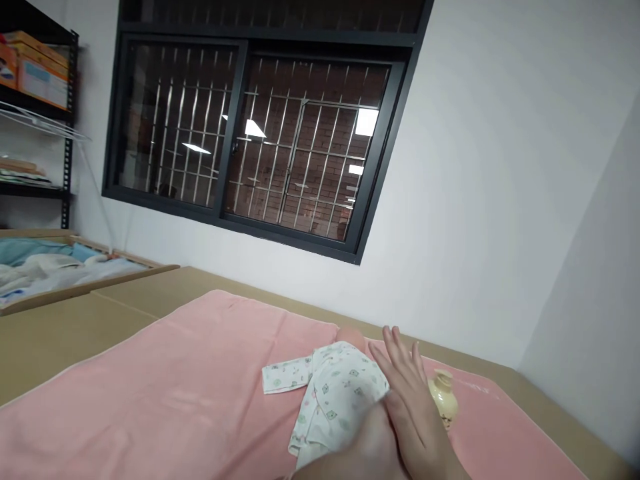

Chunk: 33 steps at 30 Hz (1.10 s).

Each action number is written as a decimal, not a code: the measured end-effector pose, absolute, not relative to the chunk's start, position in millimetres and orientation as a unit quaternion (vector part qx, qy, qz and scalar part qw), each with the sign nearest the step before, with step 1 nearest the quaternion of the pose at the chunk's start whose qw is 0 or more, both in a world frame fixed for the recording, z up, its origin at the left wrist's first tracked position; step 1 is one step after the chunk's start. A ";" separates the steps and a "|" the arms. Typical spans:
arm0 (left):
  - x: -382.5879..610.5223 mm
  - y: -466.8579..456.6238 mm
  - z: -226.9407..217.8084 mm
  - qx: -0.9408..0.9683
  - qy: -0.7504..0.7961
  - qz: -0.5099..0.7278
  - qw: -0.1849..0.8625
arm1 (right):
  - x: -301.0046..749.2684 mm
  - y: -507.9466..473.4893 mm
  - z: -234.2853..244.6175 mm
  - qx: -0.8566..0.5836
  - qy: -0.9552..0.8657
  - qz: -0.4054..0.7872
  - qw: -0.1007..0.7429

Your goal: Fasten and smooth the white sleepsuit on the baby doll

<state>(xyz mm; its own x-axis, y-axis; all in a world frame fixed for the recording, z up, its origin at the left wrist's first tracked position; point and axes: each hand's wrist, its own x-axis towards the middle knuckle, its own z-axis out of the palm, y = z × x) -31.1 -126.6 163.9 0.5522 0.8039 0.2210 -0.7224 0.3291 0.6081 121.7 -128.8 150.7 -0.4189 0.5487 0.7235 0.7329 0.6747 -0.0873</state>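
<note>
A baby doll (345, 390) in a white top with a small leaf print lies on a pink blanket (175, 373). Its round head (351, 337) points toward the wall and one sleeve (286, 375) stretches left. My right hand (407, 393) is raised at the doll's right side, fingers outstretched and apart, holding nothing. Against its palm or wrist lies my left hand (367, 437), smeared by motion, its fingers hidden. The two hands and forearms cover the doll's lower right part. Just right of my right hand stands a small cream vase-shaped jar (444, 399).
The blanket covers a tan table (125, 300) set against a white wall. At the left is a wooden-framed crib (85, 283) with blue and white cloths. Behind it a black shelf (67, 153) holds boxes. A barred window (240, 147) is above the table.
</note>
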 end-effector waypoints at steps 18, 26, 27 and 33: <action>-7.6 13.3 68.1 0.426 0.434 0.578 0.544 | 118.1 -25.3 58.0 -0.566 -0.804 0.032 0.177; 4.4 28.5 8.1 0.550 0.555 0.534 0.325 | 107.3 -33.7 44.3 -0.627 -0.767 -0.016 0.134; 5.0 27.7 4.5 0.545 0.553 0.542 0.321 | 107.2 -34.0 45.8 -0.582 -0.802 -0.007 0.133; 6.1 18.2 3.1 0.527 0.458 0.642 0.318 | 126.6 -11.2 46.6 -0.615 -0.762 0.032 0.199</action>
